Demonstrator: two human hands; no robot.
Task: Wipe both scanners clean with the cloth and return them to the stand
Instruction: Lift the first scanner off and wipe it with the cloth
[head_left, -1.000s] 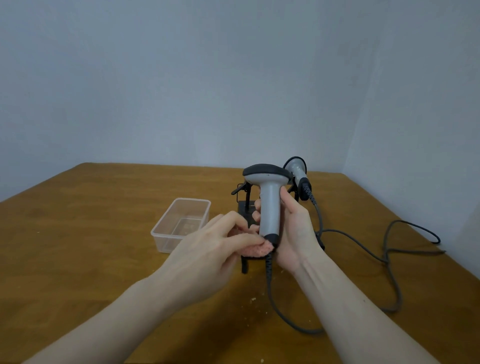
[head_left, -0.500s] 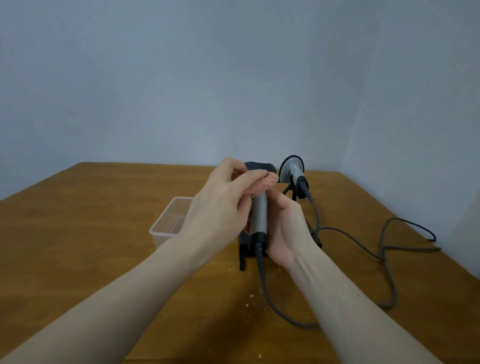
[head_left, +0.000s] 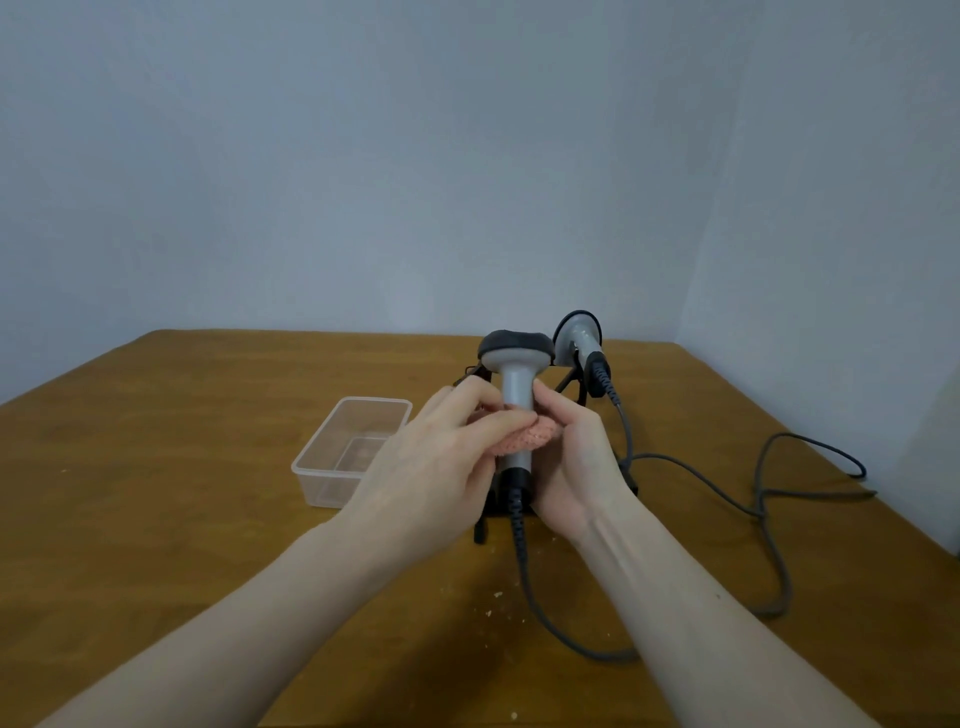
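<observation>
Grey scanner (head_left: 515, 387), upright, black-capped: right hand (head_left: 574, 457) grips its handle; left hand (head_left: 441, 470) pinches nubbly pink cloth (head_left: 524, 439) against it. Second scanner (head_left: 582, 340) on black stand (head_left: 574, 382). Clear rectangular tub (head_left: 353, 449) left.

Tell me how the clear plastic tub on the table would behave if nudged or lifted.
The clear plastic tub looks thin-walled and holds nothing visible, so it is probably light and would likely slide across the wooden table rather than tip, being low and wide. Its walls may flex when squeezed.
</observation>
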